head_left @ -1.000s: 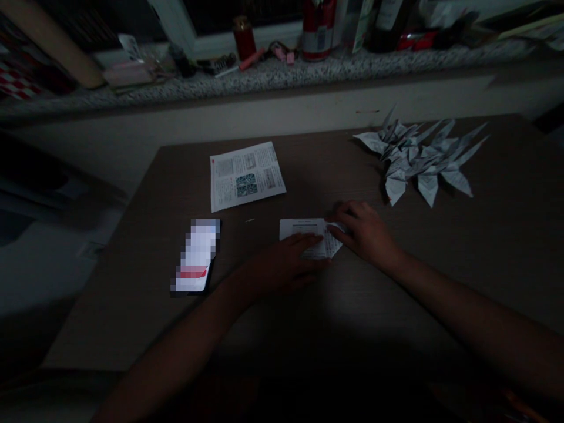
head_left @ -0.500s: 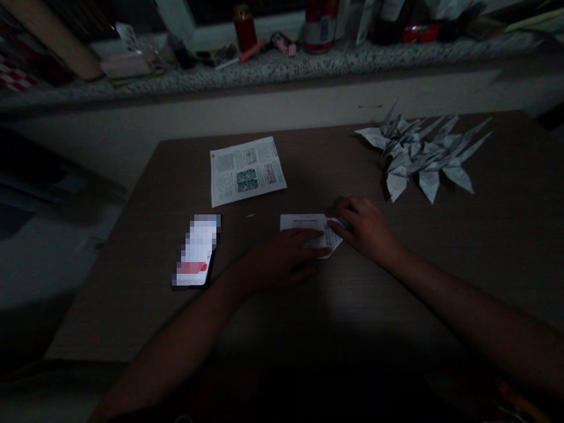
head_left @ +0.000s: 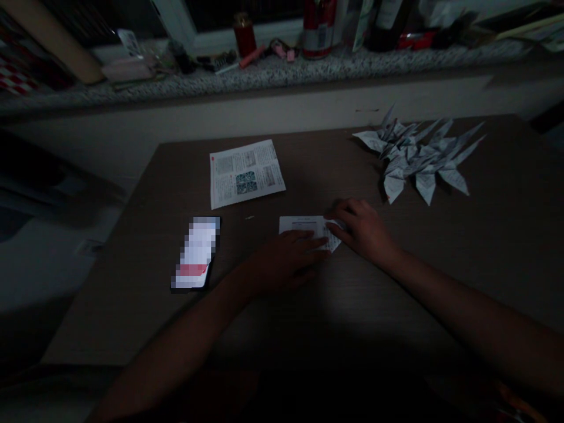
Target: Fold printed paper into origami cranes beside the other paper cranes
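From my end of the link, the thing to watch is the folded printed paper (head_left: 308, 228), lying flat on the dark wood-grain table (head_left: 132, 294) just ahead of both wrists. Its long axis runs left to right across my view, with the right end narrowing to a point. My left hand (head_left: 286, 259) sits at the near edge, its fingers (head_left: 304, 239) stretched flat over the paper, so it reads as apart and pressing down, not clamped. My right hand (head_left: 363, 229) is the nearer one to the pointed end, its fingertips (head_left: 337, 222) curled down onto that end, but in this low light I cannot tell whether they pinch the paper or only rest on it. Beyond the folded paper and to its left lies a printed leaflet (head_left: 245, 174). Directly left of the folded paper is a phone (head_left: 196, 252), its screen lit and pixelated. Beyond it to the right, a heap of origami cranes (head_left: 418, 158) sits well apart from both hands. Far past the folded paper, a granite ledge (head_left: 273, 73) carries a red can (head_left: 318, 29) and other clutter
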A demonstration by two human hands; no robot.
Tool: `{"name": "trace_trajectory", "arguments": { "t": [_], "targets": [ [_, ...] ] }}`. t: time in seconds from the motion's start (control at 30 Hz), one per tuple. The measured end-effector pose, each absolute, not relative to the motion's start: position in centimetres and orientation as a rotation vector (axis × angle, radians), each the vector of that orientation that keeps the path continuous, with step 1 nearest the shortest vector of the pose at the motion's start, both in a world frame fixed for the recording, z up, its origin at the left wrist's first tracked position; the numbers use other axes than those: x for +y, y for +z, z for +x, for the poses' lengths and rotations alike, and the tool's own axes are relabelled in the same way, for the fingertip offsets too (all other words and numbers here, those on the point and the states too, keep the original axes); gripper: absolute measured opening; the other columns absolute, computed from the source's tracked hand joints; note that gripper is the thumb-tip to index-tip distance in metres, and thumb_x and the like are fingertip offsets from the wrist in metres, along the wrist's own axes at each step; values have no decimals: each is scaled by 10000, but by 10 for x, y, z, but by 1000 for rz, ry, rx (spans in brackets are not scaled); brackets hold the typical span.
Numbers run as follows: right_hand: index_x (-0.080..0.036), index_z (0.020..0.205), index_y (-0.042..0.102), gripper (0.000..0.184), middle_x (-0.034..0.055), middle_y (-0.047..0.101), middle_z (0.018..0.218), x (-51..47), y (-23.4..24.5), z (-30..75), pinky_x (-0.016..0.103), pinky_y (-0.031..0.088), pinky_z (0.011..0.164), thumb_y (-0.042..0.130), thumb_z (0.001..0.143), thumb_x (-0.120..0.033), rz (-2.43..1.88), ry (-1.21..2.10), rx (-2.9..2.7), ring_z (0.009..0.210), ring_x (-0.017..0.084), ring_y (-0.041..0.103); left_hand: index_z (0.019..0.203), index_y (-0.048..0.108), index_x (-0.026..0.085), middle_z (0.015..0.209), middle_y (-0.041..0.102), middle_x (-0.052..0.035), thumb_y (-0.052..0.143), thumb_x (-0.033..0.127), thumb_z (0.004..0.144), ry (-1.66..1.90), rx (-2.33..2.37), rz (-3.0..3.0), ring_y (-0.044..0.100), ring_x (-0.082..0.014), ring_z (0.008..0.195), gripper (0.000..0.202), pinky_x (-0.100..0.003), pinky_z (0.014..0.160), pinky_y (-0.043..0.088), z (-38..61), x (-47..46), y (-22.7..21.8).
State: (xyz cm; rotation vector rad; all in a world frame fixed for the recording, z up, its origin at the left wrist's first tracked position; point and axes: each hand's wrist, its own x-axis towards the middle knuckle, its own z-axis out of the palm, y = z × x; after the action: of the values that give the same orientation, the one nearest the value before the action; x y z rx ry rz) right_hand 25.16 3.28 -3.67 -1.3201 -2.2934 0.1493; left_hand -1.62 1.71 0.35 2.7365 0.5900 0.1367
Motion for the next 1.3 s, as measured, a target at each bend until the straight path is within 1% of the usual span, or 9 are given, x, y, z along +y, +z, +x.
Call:
{"name": "trace_trajectory", "arguments": {
  "t": [0.1,0.17,0.33,0.47,0.6,0.77,0.93,1.13,1.3],
  "targets": [
    [-233,1162,699,226,135,657,1162,33,-38,252,489,472,883,567,1020,-349,-1310,165,-2287,1074,333,586,1459,574,290,1609,485,-50,610,361,1021,129,546,2736,373,-330,1523,445,-533,1202,376,-18,20,5],
    [-237,1166,698,223,129,658,1151,34,-39,252,486,471,881,574,1016,-346,-1303,160,-2282,1062,329,585,1446,590,298,1624,465,-40,605,365,1025,117,538,2744,367,-332,1526,427,-530,1208,369,-18,21,5],
    [-224,1161,701,235,127,654,1138,33,-38,252,468,471,879,556,1028,-353,-1301,133,-2288,1047,317,588,1460,584,282,1616,473,-62,617,353,1019,124,547,2752,357,-336,1532,448,-529,1205,383,-18,20,4],
    [-242,1160,700,228,116,652,1146,34,-39,252,462,470,871,562,1026,-363,-1298,126,-2289,1044,317,586,1456,592,262,1611,479,-75,615,338,1018,113,537,2759,369,-346,1524,446,-538,1204,388,-17,19,7],
    [-227,1148,703,219,123,655,1148,34,-38,252,461,471,881,572,1023,-353,-1293,127,-2290,1065,321,588,1455,595,271,1620,468,-72,609,348,1019,121,533,2753,381,-345,1519,442,-544,1212,379,-17,20,7],
    [-211,1163,707,237,135,656,1156,33,-36,251,458,476,875,563,1028,-342,-1311,110,-2304,1050,321,583,1460,584,279,1639,444,-53,584,378,1036,138,535,2754,354,-328,1540,436,-524,1216,386,-19,21,3],
    [-191,1146,719,247,135,658,1143,33,-36,251,446,476,877,567,1027,-345,-1309,92,-2315,1024,314,575,1464,582,250,1632,453,-64,598,349,1031,124,531,2760,347,-326,1544,445,-515,1225,384,-18,20,4],
    [-196,1139,714,229,140,653,1159,32,-36,251,455,476,886,578,1019,-335,-1319,94,-2310,1057,323,581,1440,609,275,1626,459,-73,608,369,1025,128,556,2723,364,-326,1537,426,-534,1227,375,-17,20,10],
    [-196,1140,718,230,141,655,1141,33,-37,251,460,477,870,578,1018,-331,-1315,94,-2313,1032,322,587,1403,638,319,1642,440,-24,612,346,1025,145,525,2670,332,-296,1558,380,-505,1238,365,-21,23,9]
  ]
}}
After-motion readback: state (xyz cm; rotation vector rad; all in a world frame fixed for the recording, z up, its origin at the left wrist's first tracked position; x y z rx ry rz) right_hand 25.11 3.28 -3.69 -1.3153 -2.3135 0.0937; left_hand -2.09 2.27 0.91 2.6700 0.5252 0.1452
